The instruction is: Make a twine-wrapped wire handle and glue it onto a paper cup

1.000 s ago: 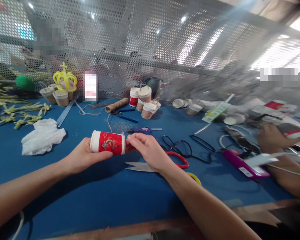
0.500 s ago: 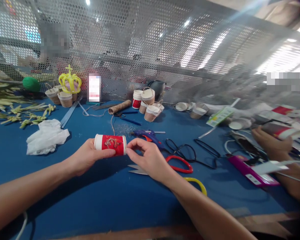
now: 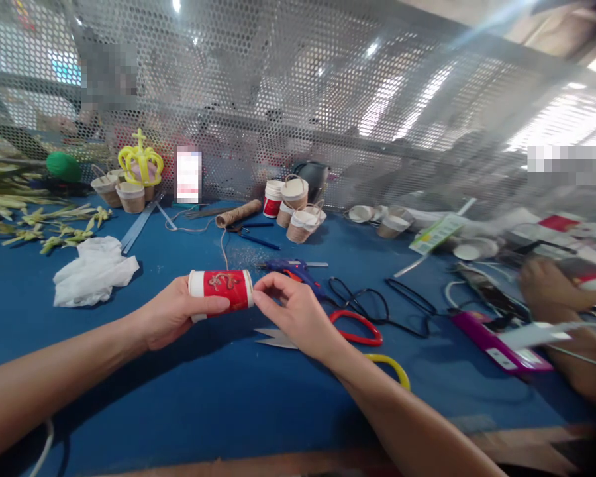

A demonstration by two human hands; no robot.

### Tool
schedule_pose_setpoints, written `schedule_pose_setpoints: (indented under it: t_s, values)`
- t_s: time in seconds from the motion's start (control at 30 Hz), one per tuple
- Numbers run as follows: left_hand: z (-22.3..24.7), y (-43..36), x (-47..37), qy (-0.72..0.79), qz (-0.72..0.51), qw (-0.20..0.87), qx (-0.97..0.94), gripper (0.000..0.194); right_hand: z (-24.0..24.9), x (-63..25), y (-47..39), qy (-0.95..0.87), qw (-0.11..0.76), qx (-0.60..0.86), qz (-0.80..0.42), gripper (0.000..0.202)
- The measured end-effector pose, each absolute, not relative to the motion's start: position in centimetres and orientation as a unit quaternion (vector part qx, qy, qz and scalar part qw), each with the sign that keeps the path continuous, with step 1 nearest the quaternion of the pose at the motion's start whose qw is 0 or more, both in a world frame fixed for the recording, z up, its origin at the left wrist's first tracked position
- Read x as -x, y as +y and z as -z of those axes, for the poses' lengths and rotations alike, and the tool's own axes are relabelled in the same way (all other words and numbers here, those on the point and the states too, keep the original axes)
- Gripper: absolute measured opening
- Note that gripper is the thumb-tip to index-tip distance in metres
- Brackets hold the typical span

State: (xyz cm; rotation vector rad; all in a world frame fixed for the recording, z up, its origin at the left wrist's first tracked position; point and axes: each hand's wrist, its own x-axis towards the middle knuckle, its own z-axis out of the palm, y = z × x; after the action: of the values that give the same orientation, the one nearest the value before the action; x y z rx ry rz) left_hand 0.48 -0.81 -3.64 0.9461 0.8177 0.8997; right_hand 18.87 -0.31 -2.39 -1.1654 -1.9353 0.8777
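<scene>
My left hand is wrapped around a red and white paper cup lying on its side in the air above the table. A curled brown squiggle, like twine, sits on the cup's red band. The thumb and fingertips of my right hand are pinched together at the cup's right end; what is between them is too small to make out. A strand of twine runs from the twine roll down behind the cup. Scissors with red and yellow handles lie partly under my right hand.
Behind my right hand lies a blue glue gun with a black cable. Pliers, twine-wrapped cups and crumpled white plastic are farther out. At right are a purple power strip and another person's hand. A perforated metal screen stands behind.
The cup has rolled a little in my left hand, so its brown squiggle sits higher. My right hand stays at the cup's end. The other person's hand at right has shifted.
</scene>
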Motion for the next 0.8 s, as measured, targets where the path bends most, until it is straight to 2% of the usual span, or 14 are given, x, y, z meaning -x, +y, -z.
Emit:
schedule_pose_setpoints:
  t_s: [0.1,0.27,0.43,0.5,0.53,0.6,0.7,0.8]
  values:
    - [3.6,-0.8,-0.3,0.372,-0.389,0.665,-0.518,0.032,2.3,-19.0,0.0,-0.743,0.359,0.447,-0.345,0.009]
    - [3.8,-0.4,0.2,0.426,-0.419,0.552,-0.582,0.022,1.8,-19.3,0.5,-0.749,0.361,0.448,-0.329,0.011]
    - [4.5,0.4,0.6,0.422,-0.49,0.546,-0.533,0.025,0.3,-21.6,2.1,-0.72,0.384,0.536,-0.216,0.022]
    - [4.6,0.5,0.6,0.414,-0.512,0.557,-0.507,0.026,-0.1,-22.9,3.2,-0.719,0.343,0.588,-0.141,0.026]
    - [4.6,0.6,0.6,0.411,-0.52,0.562,-0.496,0.026,-0.2,-23.5,3.8,-0.73,0.286,0.615,-0.089,0.025]
    - [4.5,0.6,0.5,0.407,-0.53,0.571,-0.477,0.026,0.1,-24.5,5.0,-0.736,0.109,0.668,-0.01,0.026]
    - [4.3,0.5,0.5,0.406,-0.534,0.58,-0.462,0.027,1.1,-25.2,6.2,-0.732,0.007,0.68,-0.041,0.013]
    - [4.1,0.4,0.5,0.403,-0.534,0.585,-0.459,0.027,2.0,-25.2,6.6,-0.729,-0.027,0.681,-0.063,0.012]
